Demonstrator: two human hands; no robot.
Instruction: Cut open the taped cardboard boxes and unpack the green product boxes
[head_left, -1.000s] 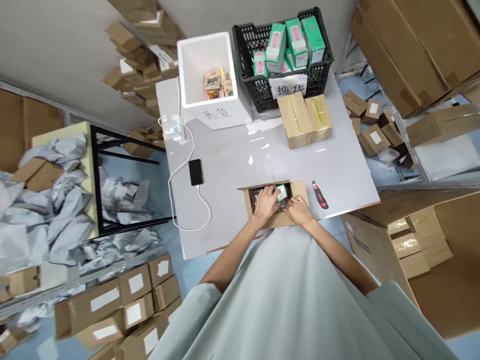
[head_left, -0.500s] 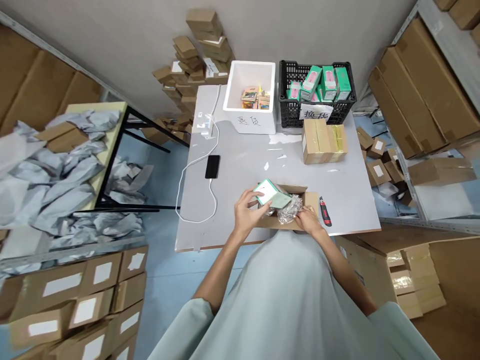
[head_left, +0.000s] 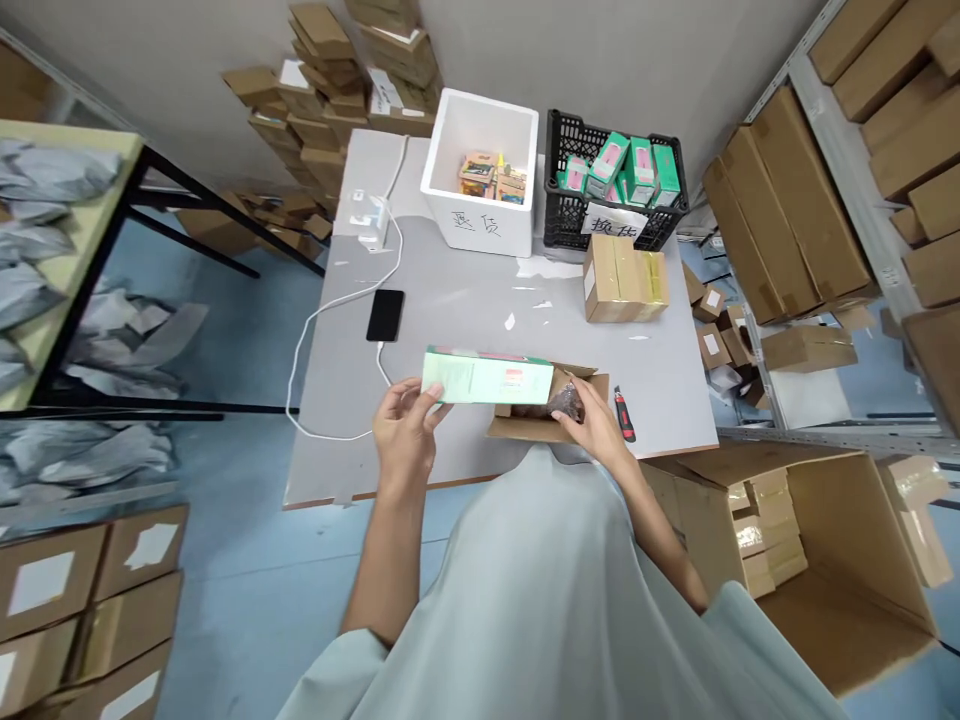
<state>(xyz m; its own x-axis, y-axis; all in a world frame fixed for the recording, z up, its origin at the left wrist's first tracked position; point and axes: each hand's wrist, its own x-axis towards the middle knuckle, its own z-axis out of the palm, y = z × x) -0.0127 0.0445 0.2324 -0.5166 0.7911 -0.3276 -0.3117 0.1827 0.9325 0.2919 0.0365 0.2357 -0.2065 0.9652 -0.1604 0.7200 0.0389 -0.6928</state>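
Note:
My left hand [head_left: 409,425] grips the left end of a long, pale green product box [head_left: 491,378], thumb on its front face. The box is level above the table, in front of an open cardboard carton [head_left: 525,430]. At the carton's right side, my right hand [head_left: 596,420] has its fingers around crumpled clear plastic wrap [head_left: 566,402]. The green box hides much of the carton's inside. A red and black utility knife [head_left: 624,415] lies just right of the carton.
A white foam bin [head_left: 491,228] and a black crate [head_left: 559,215] of green boxes stand at the back. Taped cartons [head_left: 622,280] sit before the crate. A phone [head_left: 385,316] with a white cable lies left. A large open carton [head_left: 840,600] is at lower right.
My left hand has pulled the green box leftward and turned it lengthwise, out of the carton. My right hand has shifted onto the plastic wrap, which sits in the carton. The view has turned.

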